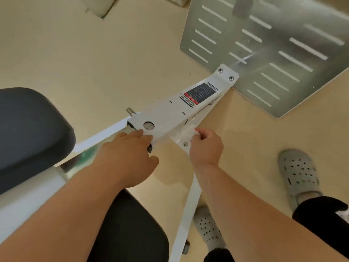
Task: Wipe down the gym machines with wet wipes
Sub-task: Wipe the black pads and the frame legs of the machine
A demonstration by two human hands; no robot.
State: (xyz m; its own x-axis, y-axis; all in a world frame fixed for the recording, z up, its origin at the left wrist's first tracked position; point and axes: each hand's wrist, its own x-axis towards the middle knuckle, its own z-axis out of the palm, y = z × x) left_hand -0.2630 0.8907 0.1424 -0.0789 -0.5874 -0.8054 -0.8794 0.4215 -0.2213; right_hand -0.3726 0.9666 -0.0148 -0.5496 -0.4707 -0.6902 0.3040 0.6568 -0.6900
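Right grip (205,146) pinches a crumpled white wipe (186,132) on smooth white frame (170,114) (left grip (128,157) rests flat).

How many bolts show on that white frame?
3 bolts. Two sit side by side at the white frame's far end, beside the metal footplate; one lies beside the right hand gripping the wipe. Others may hide under the left hand.

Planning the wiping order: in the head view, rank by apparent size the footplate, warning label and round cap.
Largest to smallest: footplate, warning label, round cap. The cap is nearer the camera, yet clearly smallest.
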